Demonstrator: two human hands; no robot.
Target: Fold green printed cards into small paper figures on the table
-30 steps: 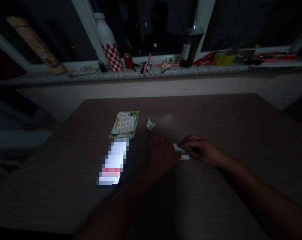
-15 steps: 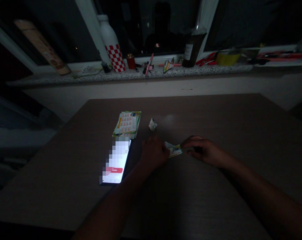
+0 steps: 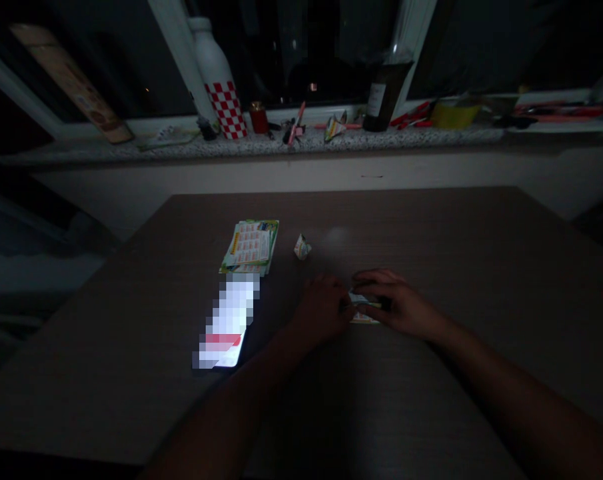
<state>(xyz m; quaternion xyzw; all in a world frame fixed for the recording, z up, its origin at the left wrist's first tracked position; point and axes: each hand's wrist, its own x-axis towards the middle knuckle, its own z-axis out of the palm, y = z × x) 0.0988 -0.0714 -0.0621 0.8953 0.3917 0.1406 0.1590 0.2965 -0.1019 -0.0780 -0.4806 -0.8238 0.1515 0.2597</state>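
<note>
A small folded piece of printed paper (image 3: 365, 319) lies on the table, partly covered by my fingers. My left hand (image 3: 324, 308) grips its left side, with thumb and fingers closed at that edge. From the right, my right hand (image 3: 401, 303) pinches a raised flap of the same paper between thumb and fingers. Beyond my left hand stands a small folded paper shape (image 3: 302, 247). Farther left is a stack of printed paper sheets (image 3: 251, 245), and nearer to me a phone (image 3: 231, 320) with a lit screen.
The brown table (image 3: 456, 227) reaches to the wall below a window. On the granite sill (image 3: 181, 152) stand a white bottle with red checks (image 3: 224, 100), a dark bag with a label (image 3: 378, 100), a tall tube (image 3: 76, 87), a red jar (image 3: 258, 119) and another folded paper (image 3: 335, 128).
Both hands have come closer together, the left one moving right with the paper. My right hand has taken hold of the paper, and a flap of it is now lifted.
</note>
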